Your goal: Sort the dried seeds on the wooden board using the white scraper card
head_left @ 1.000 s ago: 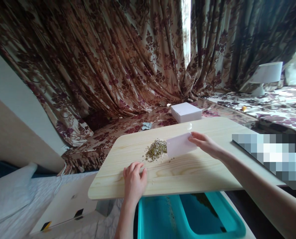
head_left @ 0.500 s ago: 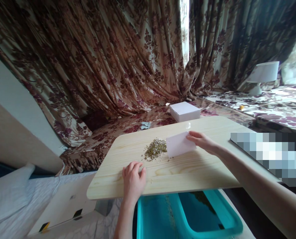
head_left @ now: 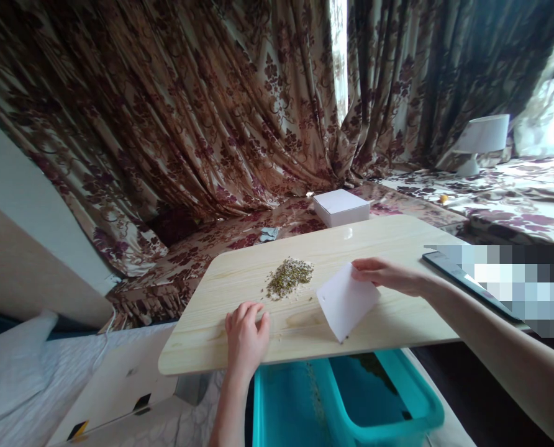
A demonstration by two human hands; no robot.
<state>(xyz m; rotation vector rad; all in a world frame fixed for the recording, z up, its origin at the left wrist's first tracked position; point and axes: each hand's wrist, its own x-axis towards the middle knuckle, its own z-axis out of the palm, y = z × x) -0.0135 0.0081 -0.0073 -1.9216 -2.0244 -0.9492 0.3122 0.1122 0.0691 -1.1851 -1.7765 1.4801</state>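
My right hand point(head_left: 374, 274) pinches a stiff white card point(head_left: 346, 303) by its upper corner. The card is tilted over the pale wooden board point(head_left: 202, 323), its lower tip down near the front edge beside a few dark specks. Left of the card lies a loose pile of small green and whitish grains point(head_left: 288, 278), apart from it. My left hand point(head_left: 246, 332) rests on the board in front of the pile, fingers loosely bent and nothing visible in them.
Below the board's front edge stands a turquoise two-part tub point(head_left: 433, 410) with dark greenish matter in its right part. A white box point(head_left: 342, 208) sits behind the board. On the right lies a dark-edged tablet-like device point(head_left: 445, 267), partly pixelated.
My right hand has drawn the card away from the pile, toward the board's front edge, and turned it steeper. My left hand stays on the board. The view has shifted slightly.
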